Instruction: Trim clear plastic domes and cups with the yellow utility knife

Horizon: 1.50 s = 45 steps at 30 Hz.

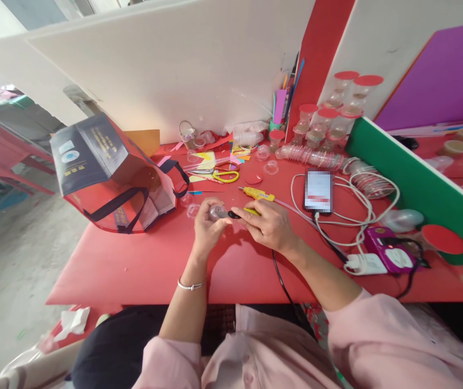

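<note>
My left hand [207, 229] is closed around a small clear plastic cup [216, 212], held just above the red table. In my right hand [270, 226] is a slim yellow-and-black tool [234, 214]; its black end meets the cup, and a grey, blade-like tip seems to lie against it. The tool's exact kind is unclear. Just beyond my right hand lies a yellow glue gun [259, 194]. Yellow-handled scissors [226, 174] rest farther back among paper scraps. A clear plastic piece [193, 210] sits on the table by my left hand.
A red-and-black bag [109, 178] stands at left. To the right are a phone [319, 191] on a charging cable, a purple power box [389, 251] and a green divider [409, 200]. Stacked clear cups [312, 156] and red-lidded containers [328, 121] stand at the back. A black cord [280, 275] crosses the front edge.
</note>
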Motion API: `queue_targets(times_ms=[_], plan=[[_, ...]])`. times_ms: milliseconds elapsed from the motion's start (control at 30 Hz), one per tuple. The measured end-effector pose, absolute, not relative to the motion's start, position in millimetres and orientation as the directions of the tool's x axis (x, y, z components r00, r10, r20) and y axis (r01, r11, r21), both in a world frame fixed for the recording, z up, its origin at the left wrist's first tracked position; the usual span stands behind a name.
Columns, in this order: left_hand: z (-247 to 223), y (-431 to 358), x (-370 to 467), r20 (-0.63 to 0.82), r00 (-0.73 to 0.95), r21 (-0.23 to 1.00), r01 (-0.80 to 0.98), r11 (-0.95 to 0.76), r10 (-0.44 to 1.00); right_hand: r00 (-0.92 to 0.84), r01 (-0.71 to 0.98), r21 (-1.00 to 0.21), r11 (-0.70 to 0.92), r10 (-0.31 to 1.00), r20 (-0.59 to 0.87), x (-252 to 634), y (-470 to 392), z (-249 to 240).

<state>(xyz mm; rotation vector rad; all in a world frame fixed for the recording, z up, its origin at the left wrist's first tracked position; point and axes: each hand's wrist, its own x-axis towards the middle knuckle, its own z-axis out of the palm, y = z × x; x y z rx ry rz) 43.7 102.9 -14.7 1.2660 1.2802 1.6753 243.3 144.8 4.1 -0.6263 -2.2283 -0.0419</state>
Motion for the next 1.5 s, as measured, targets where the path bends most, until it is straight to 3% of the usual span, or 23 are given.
queue_targets(times_ms=[467,1500], plan=[[-17.6,102.2,38.9,0.314,-0.236,0.949,0.04,-0.314,0.92,-0.556,0.454,-0.165,0.876,0.423,0.715,243.9,144.0,3.3],[-15.2,100.7,43.7,0.265,-0.178,0.944,-0.154,-0.293,0.948,-0.562,0.483,-0.092,0.871,0.389,0.73,245.4,144.1,0.0]])
